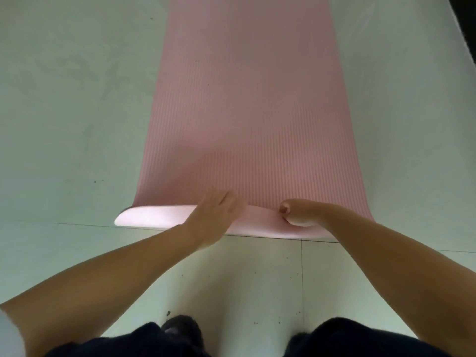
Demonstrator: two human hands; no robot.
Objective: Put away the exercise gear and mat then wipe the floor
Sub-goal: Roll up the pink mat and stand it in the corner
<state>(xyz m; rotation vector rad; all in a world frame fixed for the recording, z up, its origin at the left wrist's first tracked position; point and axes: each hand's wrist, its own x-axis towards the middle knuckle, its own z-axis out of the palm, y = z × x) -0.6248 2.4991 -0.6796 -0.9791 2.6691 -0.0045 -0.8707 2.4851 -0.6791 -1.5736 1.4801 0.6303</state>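
Pink ribbed mat (252, 99) lies flat on the pale tiled floor (64, 112), running lengthwise straight ahead of both hands to the top of the view. Its near edge is lifted and curled over, showing the lighter smooth underside as a short fold; the fold is fullest out beyond the left hand, toward the left corner, and shallower between the hands and past the right hand.

Left hand (213, 217): on top of the fold, roughly mid-width of the mat, palm down, fingers extended forward and laid over the curled edge onto the ribbed face. Slight motion blur at the fingertips. Fingers look straight, pressing rather than gripping.

Right hand (296, 215): just to the right of the left hand, a small stretch of mat edge between them. Fingers curled around the near edge of the mat, thumb on top, with the edge pinched up off the floor. It holds the mat.

Both forearms bare, reaching forward and converging on the mat edge. Behind the hands, nearer the body: dark trousers (360, 338) and a dark shoe (180, 328) on the floor tiles. A tile joint runs across just under the mat's near edge. Dark strip (466, 29) at far upper right, beyond the right hand; cannot tell what it is
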